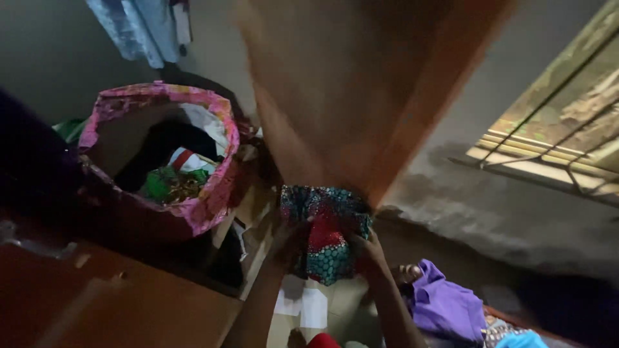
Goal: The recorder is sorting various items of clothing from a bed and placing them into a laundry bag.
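Both my hands hold a folded patterned cloth [325, 229], red and teal with dots, out in front of me. My left hand [287, 241] grips its left edge and my right hand [369, 248] grips its right edge. The cloth sits just below a tall brown curtain or panel [348, 90]. My forearms reach up from the bottom of the view.
A large basket lined with pink fabric [213, 193] stands at the left, holding green and red clothes. A purple garment [445, 306] lies at the lower right. A barred window [561, 129] is at the right. Brown wooden furniture [116, 303] fills the lower left.
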